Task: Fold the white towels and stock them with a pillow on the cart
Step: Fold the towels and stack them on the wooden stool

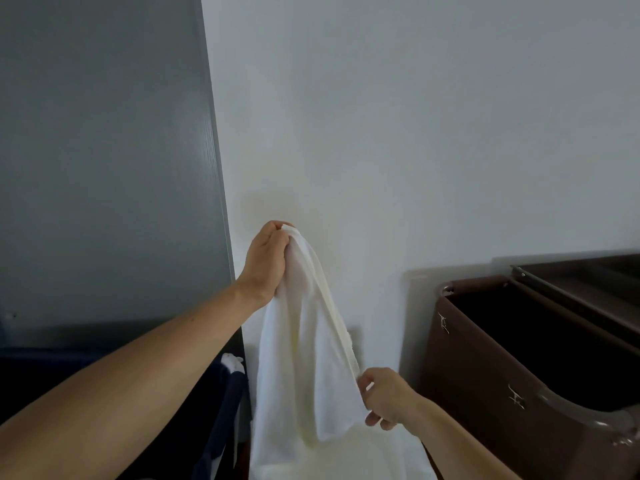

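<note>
Head view, left hand: our left hand (266, 261) is raised in front of the pale wall (415, 116), its grip curled tight round the bunched top corner of a white terry-cloth towel (304, 358).
Head view, right hand: our right hand (386, 398) sits lower and to the right of the left grip; thumb and fingers pinch the towel's hemmed edge, which runs taut between the two grips.
Head view, towel: it hangs in loose folds below the left grip, and its lower part drops out of the frame beneath the right grip.
Head view, cart: a dark brown cart with an open fabric bag (519, 358) stands just right of the right grip, apart from the towel.
Head view, left side: a grey wood-grain panel (104, 150) rises left of the left grip; below our left forearm we see a dark blue fabric bin (221, 410) with a scrap of white cloth (232, 362) at its rim.
</note>
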`<state>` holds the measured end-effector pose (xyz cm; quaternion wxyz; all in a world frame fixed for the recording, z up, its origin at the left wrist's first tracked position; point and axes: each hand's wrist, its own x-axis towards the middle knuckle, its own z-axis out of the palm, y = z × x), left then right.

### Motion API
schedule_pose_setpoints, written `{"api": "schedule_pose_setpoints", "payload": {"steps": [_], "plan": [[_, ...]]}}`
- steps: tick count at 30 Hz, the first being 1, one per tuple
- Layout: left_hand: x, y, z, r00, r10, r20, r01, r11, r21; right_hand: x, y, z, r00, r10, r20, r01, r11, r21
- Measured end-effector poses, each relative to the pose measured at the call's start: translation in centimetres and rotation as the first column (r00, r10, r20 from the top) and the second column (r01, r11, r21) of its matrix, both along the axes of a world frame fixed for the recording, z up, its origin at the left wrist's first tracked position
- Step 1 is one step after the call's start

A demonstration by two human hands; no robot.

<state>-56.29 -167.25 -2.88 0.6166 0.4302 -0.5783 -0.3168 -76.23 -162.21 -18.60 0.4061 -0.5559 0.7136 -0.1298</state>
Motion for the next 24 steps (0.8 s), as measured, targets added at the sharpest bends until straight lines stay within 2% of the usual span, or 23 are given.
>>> {"api": "schedule_pose_setpoints", "payload": {"steps": [3,5,8,9,11,14,17,19,21,24], "plan": [[0.1,0.1,-0.5,0.999,-0.014,0.036,0.014,1.000,-0.013,-0.1,-0.3,-0.7,0.998,-0.014,-0.058,0.014,1.000,0.003],[0.1,0.3,-1.0,0.997,-0.042,0.062,0.043,0.999,-0.020,-0.1,-0.2,-0.9,0.986,0.045,-0.162,-0.044,0.999,0.010],[0.0,0.4,-1.6,0.996,-0.057,0.063,0.059,0.998,-0.025,0.0,0.3,-1.0,0.962,0.143,-0.234,-0.165,0.984,-0.073],[0.1,0.4,-1.8,0.997,-0.052,0.064,0.054,0.998,-0.030,0.0,0.5,-1.2,0.952,0.178,-0.248,-0.200,0.977,-0.070],[0.4,0.3,-2.0,0.997,-0.039,0.064,0.042,0.999,-0.035,0.4,0.8,-1.4,0.953,0.207,-0.221,-0.204,0.978,0.037],[1.1,-0.1,-2.2,0.996,-0.014,0.088,0.017,0.999,-0.035,1.0,0.5,-2.0,0.995,0.035,-0.088,-0.026,0.994,0.110],[2.1,-0.4,-2.4,0.995,0.011,0.100,-0.008,1.000,-0.024,0.4,0.2,-1.0,0.993,-0.079,0.088,0.068,0.990,0.124],[3.0,-0.7,-2.6,0.994,0.040,0.099,-0.038,0.999,-0.026,-0.9,0.3,-0.3,0.942,-0.218,0.256,0.203,0.976,0.084],[3.9,-1.0,-2.8,0.991,0.061,0.120,-0.057,0.998,-0.040,-2.4,0.7,0.1,0.853,-0.337,0.399,0.332,0.940,0.085],[4.8,-1.4,-3.4,0.976,0.042,0.212,-0.034,0.999,-0.038,-3.6,0.8,0.0,0.787,-0.428,0.445,0.412,0.901,0.136]]}}
